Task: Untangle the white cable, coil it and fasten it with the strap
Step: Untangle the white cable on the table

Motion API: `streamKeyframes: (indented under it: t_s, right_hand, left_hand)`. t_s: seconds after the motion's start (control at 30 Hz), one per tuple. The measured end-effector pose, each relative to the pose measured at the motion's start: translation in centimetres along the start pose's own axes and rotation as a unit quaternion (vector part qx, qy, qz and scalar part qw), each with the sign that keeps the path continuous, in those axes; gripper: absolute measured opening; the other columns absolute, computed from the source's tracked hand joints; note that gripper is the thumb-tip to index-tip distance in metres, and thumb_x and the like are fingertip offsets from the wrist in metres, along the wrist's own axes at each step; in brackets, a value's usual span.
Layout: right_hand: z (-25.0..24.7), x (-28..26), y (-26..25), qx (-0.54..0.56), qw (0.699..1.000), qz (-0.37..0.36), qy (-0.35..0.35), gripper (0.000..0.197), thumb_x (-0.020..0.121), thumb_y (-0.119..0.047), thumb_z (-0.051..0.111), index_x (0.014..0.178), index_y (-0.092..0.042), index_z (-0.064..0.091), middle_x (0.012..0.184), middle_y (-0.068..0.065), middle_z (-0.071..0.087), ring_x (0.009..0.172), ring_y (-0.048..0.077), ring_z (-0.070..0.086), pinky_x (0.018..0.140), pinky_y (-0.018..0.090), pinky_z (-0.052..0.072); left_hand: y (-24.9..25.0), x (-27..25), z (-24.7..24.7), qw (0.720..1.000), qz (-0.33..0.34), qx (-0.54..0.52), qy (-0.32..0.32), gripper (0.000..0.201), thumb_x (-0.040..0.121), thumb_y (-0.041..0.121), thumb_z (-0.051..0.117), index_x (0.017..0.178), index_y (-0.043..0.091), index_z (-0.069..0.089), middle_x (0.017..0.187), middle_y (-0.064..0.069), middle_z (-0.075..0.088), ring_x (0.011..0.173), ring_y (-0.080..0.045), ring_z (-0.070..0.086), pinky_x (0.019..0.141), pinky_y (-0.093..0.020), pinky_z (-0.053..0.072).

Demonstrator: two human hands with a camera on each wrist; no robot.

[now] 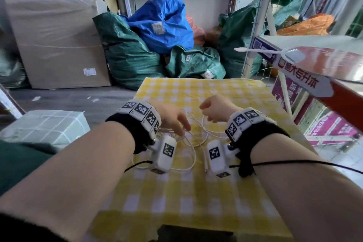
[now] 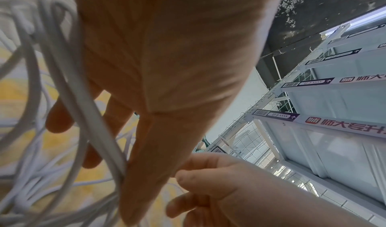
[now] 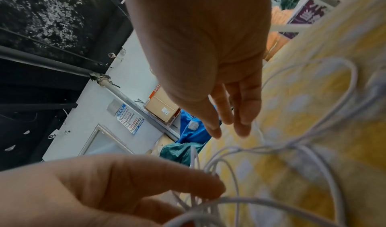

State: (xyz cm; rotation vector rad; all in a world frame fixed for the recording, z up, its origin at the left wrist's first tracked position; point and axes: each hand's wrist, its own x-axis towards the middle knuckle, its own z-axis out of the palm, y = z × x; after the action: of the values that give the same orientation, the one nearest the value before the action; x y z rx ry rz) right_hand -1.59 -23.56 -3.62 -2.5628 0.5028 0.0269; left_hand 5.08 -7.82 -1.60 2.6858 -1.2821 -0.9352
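The white cable [image 1: 195, 156] lies in loose tangled loops on the yellow checked tablecloth [image 1: 216, 88], between and under both wrists. My left hand [image 1: 180, 125] reaches down into the loops with straight fingers. In the left wrist view several strands of the cable [image 2: 94, 115] run across the fingers of that hand [image 2: 146, 131] and touch the thumb's edge. My right hand [image 1: 208, 114] hovers just right of it, fingers loosely bent. In the right wrist view that hand [image 3: 221, 111] holds nothing, and the cable [image 3: 261, 201] bunches at the left hand's [image 3: 104, 189] fingertip. No strap shows.
A green checked box [image 1: 45, 125] sits left of the table. A metal shelf rack [image 1: 314, 76] with a red and white edge juts over the table's right side, a flat plastic fan [image 1: 294, 55] lying on it. Green and blue sacks [image 1: 157, 45] and a wrapped carton [image 1: 59, 45] stand behind.
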Motion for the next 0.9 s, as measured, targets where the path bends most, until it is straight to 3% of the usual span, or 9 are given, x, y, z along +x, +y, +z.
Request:
streamKeyframes:
  t_s: [0.1, 0.2, 0.27, 0.43, 0.57, 0.67, 0.73, 0.8, 0.9]
  right_hand:
    - [1.9, 1.0, -1.1, -0.020, 0.997, -0.007, -0.073, 0.035, 0.090, 0.000, 0.051, 0.122, -0.008, 0.062, 0.119, 0.010, 0.066, 0.100, 0.022, 0.065, 0.085, 0.036, 0.055]
    - [3.0, 1.7, -1.1, 0.027, 0.994, 0.008, -0.102, 0.034, 0.090, -0.004, 0.050, 0.123, -0.005, 0.059, 0.118, 0.015, 0.065, 0.084, 0.020, 0.061, 0.073, 0.031, 0.053]
    - [3.1, 2.0, -1.0, 0.033, 0.995, 0.014, -0.097, 0.032, 0.090, -0.005, 0.050, 0.121, -0.003, 0.060, 0.116, 0.016, 0.065, 0.085, 0.021, 0.061, 0.077, 0.031, 0.053]
    - [0.9, 2.3, -0.5, 0.077, 0.994, 0.009, 0.079, 0.029, 0.091, -0.010, 0.051, 0.116, -0.007, 0.066, 0.118, 0.011, 0.065, 0.106, 0.025, 0.061, 0.087, 0.030, 0.049]
    - [-2.0, 1.5, -0.2, 0.081, 0.976, -0.029, 0.202, 0.033, 0.091, -0.011, 0.051, 0.122, -0.010, 0.063, 0.121, 0.008, 0.065, 0.091, 0.019, 0.062, 0.071, 0.021, 0.043]
    - [-3.5, 0.9, -0.5, 0.091, 0.961, -0.077, 0.250, 0.034, 0.090, -0.009, 0.050, 0.121, -0.014, 0.065, 0.118, 0.004, 0.067, 0.088, 0.018, 0.063, 0.068, 0.016, 0.042]
    - [-4.0, 0.6, -0.8, 0.105, 0.949, -0.116, 0.273, 0.033, 0.089, -0.009, 0.052, 0.117, -0.017, 0.068, 0.116, 0.001, 0.067, 0.099, 0.017, 0.063, 0.077, 0.014, 0.040]
    - [-4.3, 0.1, -1.3, 0.129, 0.940, -0.146, 0.282, 0.030, 0.089, -0.009, 0.054, 0.114, -0.017, 0.070, 0.117, -0.001, 0.066, 0.103, 0.014, 0.062, 0.082, 0.010, 0.038]
    - [-4.9, -0.7, -1.8, 0.159, 0.924, -0.178, 0.299, 0.030, 0.089, -0.006, 0.054, 0.112, -0.015, 0.071, 0.116, -0.002, 0.066, 0.102, 0.010, 0.061, 0.084, 0.009, 0.038]
  left_hand:
    - [-0.5, -0.1, 0.1, 1.000, 0.018, -0.015, -0.013, 0.036, 0.088, 0.029, 0.062, 0.124, 0.033, 0.059, 0.109, 0.015, 0.052, 0.100, -0.005, 0.048, 0.088, -0.022, 0.032]
    - [-0.9, -0.4, 0.1, 0.998, 0.034, -0.036, -0.027, 0.040, 0.090, 0.023, 0.060, 0.129, 0.029, 0.055, 0.110, 0.017, 0.053, 0.101, -0.001, 0.049, 0.087, -0.019, 0.032]
    - [-1.2, -0.5, 0.1, 0.998, 0.033, -0.049, -0.038, 0.042, 0.089, 0.016, 0.059, 0.130, 0.025, 0.055, 0.118, 0.013, 0.056, 0.104, -0.001, 0.051, 0.089, -0.018, 0.034]
    - [-2.0, -0.8, -0.8, 0.999, -0.020, -0.004, 0.049, 0.042, 0.083, 0.001, 0.060, 0.118, 0.024, 0.066, 0.120, 0.005, 0.063, 0.105, -0.007, 0.056, 0.093, -0.024, 0.045]
    - [-3.0, -0.5, -1.8, 0.983, -0.132, 0.073, 0.108, 0.016, 0.080, 0.015, 0.068, 0.094, 0.010, 0.074, 0.092, -0.003, 0.071, 0.088, -0.019, 0.064, 0.077, -0.032, 0.051]
    - [-3.0, -0.4, -2.6, 0.957, -0.194, 0.157, 0.146, 0.016, 0.086, 0.020, 0.062, 0.087, 0.005, 0.068, 0.069, -0.004, 0.058, 0.075, -0.023, 0.055, 0.065, -0.031, 0.044]
    - [-2.4, -0.1, -3.3, 0.949, -0.184, 0.111, 0.230, 0.015, 0.088, 0.014, 0.052, 0.088, 0.005, 0.064, 0.087, -0.011, 0.063, 0.082, -0.029, 0.056, 0.066, -0.031, 0.042]
    - [-1.7, 0.5, -3.8, 0.942, -0.130, -0.017, 0.309, 0.025, 0.086, 0.016, 0.054, 0.109, 0.008, 0.061, 0.114, -0.013, 0.060, 0.101, -0.029, 0.057, 0.077, -0.032, 0.046]
    - [0.7, 1.2, -3.8, 0.949, -0.027, -0.166, 0.266, 0.050, 0.087, 0.019, 0.061, 0.134, 0.014, 0.044, 0.124, -0.005, 0.054, 0.104, -0.020, 0.054, 0.082, -0.029, 0.044]
